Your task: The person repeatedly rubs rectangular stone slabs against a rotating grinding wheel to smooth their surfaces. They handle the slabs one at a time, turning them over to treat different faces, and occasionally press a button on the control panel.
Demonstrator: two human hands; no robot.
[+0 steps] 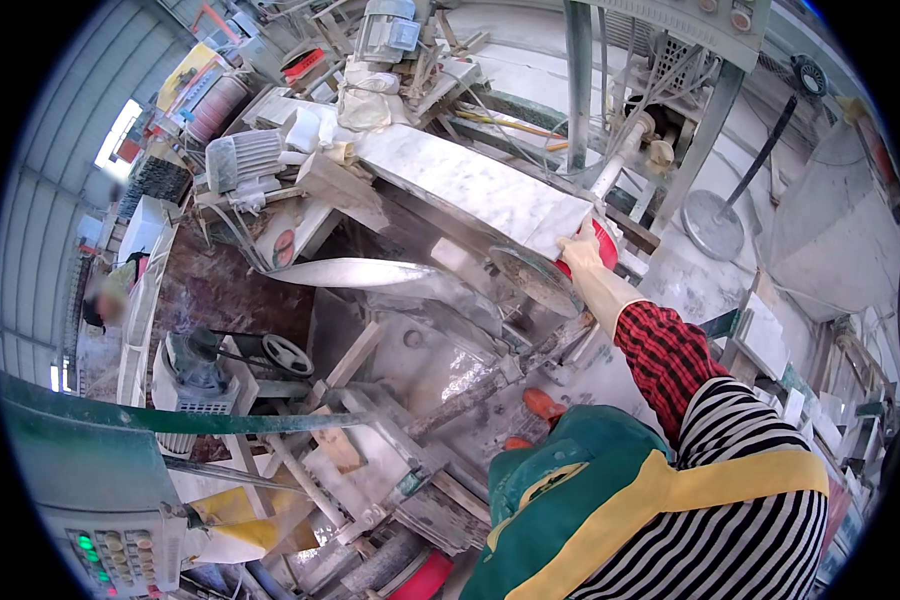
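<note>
A long white stone slab point(470, 180), grey-veined and perhaps marble, lies at a slant across the machine frame ahead of me. At its near right end, my right hand point(582, 252) grips the corner, with thumb and fingers around the edge. Just behind the hand is a round red part point(604, 248), partly covered by the hand and slab. Below that end sits a round, dusty disc-like part point(533, 280). A pale curved strip point(355, 272), like a belt or guard, runs beneath the slab. My left hand is out of view.
A control panel point(115, 550) with green lights stands lower left, near a handwheel point(288, 355). Another control box point(715, 20) hangs at top right. A dusty motor point(245, 160) sits left of the slab; a long-handled round plate point(713, 225) is at right. Another person point(110, 298) is far left.
</note>
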